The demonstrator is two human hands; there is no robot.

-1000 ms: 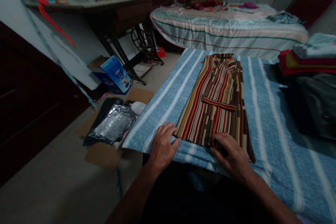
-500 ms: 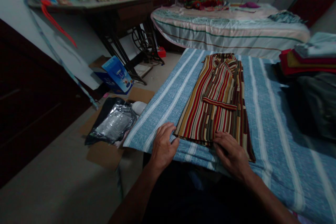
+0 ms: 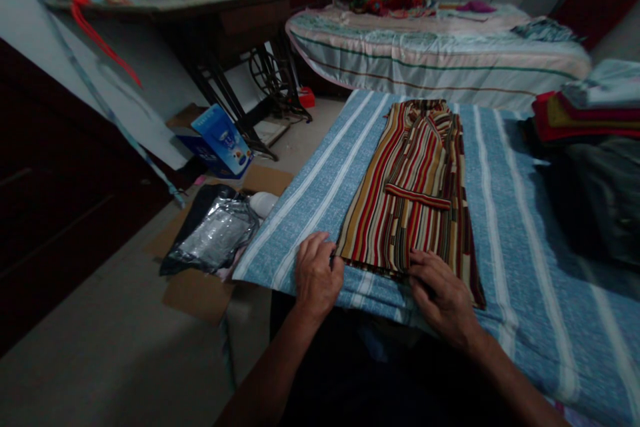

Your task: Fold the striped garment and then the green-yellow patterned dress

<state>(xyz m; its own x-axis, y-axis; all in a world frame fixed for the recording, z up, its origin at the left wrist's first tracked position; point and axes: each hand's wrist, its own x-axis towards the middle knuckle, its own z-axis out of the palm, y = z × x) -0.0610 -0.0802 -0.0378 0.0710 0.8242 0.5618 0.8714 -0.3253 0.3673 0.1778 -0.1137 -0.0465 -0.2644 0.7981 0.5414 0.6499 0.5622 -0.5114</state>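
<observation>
A folded striped shirt (image 3: 415, 180) in red, tan, black and cream lies on a blue cloth with white stripes (image 3: 320, 173). Its collar end points away from me, and one cuffed sleeve is laid across the front. At the near left corner of the hem, my left hand (image 3: 319, 277) has its fingers curled and thumb drawn in against the fabric edge. My right hand (image 3: 443, 293) grips the hem nearer the right side, its fingertips on top of the cloth and the thumb below.
Folded clothes (image 3: 590, 113) are stacked at the right, beside dark garments (image 3: 600, 193). An open cardboard box (image 3: 197, 293) holding plastic-wrapped items sits on the floor at left, near a blue carton (image 3: 223, 140). Behind are a sewing-machine table (image 3: 225, 3) and a bed (image 3: 425, 47).
My left hand has shifted slightly right, and its fingers have closed in at the shirt's corner, which has moved slightly right too. My right hand stays almost in place at the hem.
</observation>
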